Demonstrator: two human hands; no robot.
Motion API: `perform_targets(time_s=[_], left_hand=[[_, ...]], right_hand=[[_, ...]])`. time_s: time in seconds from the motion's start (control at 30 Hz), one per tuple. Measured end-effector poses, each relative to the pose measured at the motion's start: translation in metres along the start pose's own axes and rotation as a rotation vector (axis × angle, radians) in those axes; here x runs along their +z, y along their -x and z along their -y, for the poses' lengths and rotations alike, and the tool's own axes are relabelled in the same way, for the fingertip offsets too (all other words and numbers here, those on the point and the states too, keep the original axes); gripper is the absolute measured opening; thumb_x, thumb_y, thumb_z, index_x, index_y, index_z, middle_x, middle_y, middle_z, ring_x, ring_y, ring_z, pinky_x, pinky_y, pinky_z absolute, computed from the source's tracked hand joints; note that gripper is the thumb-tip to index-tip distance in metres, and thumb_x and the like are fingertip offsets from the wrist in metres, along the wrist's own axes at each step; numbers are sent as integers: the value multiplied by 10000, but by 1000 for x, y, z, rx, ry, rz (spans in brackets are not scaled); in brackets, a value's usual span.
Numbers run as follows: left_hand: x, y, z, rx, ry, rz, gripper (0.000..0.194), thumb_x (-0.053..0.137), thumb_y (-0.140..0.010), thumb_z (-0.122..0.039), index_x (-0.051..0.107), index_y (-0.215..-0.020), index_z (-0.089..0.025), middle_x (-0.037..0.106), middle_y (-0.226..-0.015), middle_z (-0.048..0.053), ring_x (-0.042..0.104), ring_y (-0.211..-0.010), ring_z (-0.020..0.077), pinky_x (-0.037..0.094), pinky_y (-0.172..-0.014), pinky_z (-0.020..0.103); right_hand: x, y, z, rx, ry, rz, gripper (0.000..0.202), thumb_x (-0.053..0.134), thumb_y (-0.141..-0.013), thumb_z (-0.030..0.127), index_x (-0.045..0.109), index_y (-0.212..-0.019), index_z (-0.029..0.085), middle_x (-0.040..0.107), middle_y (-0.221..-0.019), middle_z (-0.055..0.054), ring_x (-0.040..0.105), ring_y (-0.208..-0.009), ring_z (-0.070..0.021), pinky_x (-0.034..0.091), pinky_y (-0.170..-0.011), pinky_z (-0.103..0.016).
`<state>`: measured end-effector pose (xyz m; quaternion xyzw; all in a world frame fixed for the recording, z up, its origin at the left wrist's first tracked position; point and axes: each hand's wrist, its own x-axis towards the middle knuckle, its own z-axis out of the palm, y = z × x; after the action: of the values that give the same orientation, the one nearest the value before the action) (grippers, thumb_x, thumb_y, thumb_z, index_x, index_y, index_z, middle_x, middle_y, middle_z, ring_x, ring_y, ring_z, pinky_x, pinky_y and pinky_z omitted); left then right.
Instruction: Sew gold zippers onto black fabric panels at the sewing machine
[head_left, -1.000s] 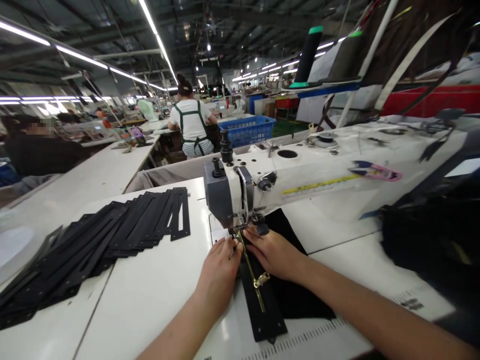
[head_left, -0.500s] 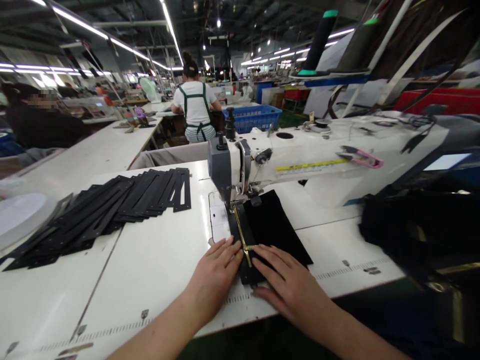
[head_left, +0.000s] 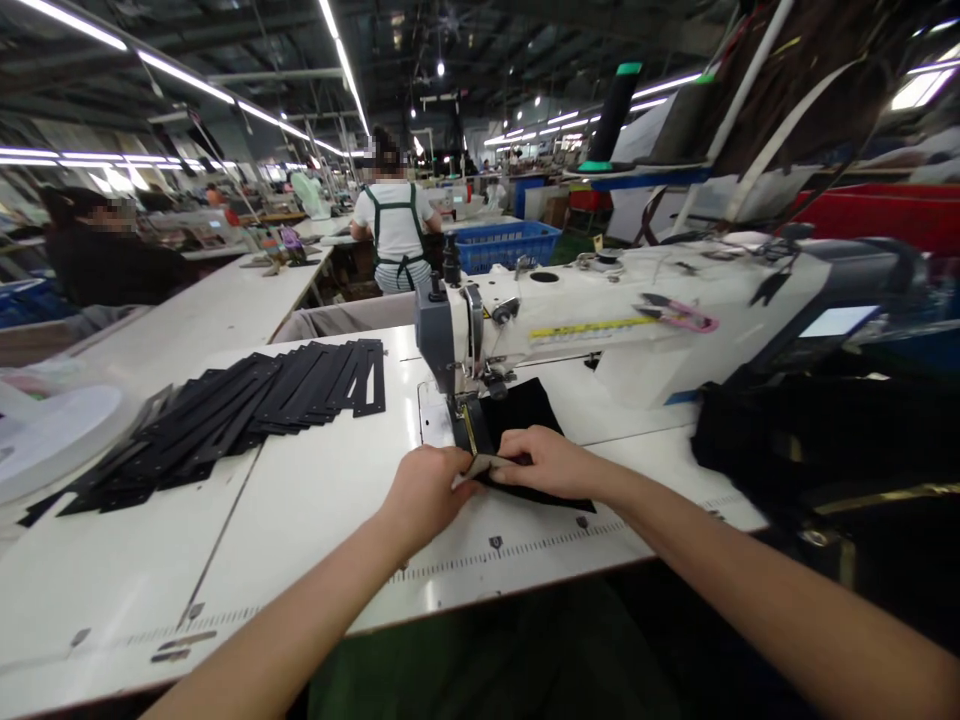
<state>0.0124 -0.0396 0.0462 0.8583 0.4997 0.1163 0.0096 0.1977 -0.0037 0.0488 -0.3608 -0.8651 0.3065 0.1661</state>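
Black fabric lies beneath the needle end of a white sewing machine. A dark strip with a gold zipper runs along its left side, its far end by the presser foot. The strip's near end is lifted and bent back, showing a greyish underside. My left hand pinches this raised end from the left, fingertips curled. From the right, my right hand grips the same end between thumb and bent fingers, above the black fabric. My fingers hide part of the fold.
Left on the white table lies a fanned pile of black slotted pieces, beside a white round object. Pink-handled snips rest against the machine arm. Dark fabric is heaped at right. A co-worker sits ahead near a blue basket.
Both hands went from lying flat on the zipper strip to pinching its near end, which is now lifted and folded back. The camera view has shifted slightly.
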Motion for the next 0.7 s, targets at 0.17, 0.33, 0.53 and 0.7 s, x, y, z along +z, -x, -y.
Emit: perform_targets(time_s=[0.17, 0.33, 0.53, 0.7], left_hand=[[7, 4, -1, 15, 13, -57, 62, 616, -735, -138, 598, -682, -164, 638, -626, 11, 617, -574, 188, 483, -524, 274], [35, 24, -7, 169, -17, -221, 192, 506, -777, -51, 624, -897, -145, 679, -964, 80, 626, -928, 224, 506, -836, 392], [52, 29, -4, 284, -96, -422, 263, 365, -870, -78, 621, -920, -110, 670, -1002, 106, 624, -940, 235, 501, -868, 444], [50, 21, -2, 284, -106, -478, 294, 344, -884, -77, 632, -855, -128, 682, -955, 90, 632, -919, 223, 486, -891, 447]], right_hand=[[3, 4, 6, 11, 36, -57, 54, 616, -755, 195, 649, -737, 156, 569, -760, -19, 562, -690, -145, 449, -624, -251], [38, 23, 5, -74, 242, -201, 514, 650, -689, 250, 536, -1162, 85, 482, -1269, -175, 421, -1189, -279, 333, -1008, -457], [63, 31, -6, -105, 401, -151, 641, 453, -641, 62, 425, -1278, -12, 340, -1379, -178, 286, -1292, -268, 290, -1060, -442], [62, 26, -9, -105, 402, -157, 669, 430, -610, 70, 439, -1275, -2, 333, -1379, -157, 296, -1286, -269, 303, -1050, -439]])
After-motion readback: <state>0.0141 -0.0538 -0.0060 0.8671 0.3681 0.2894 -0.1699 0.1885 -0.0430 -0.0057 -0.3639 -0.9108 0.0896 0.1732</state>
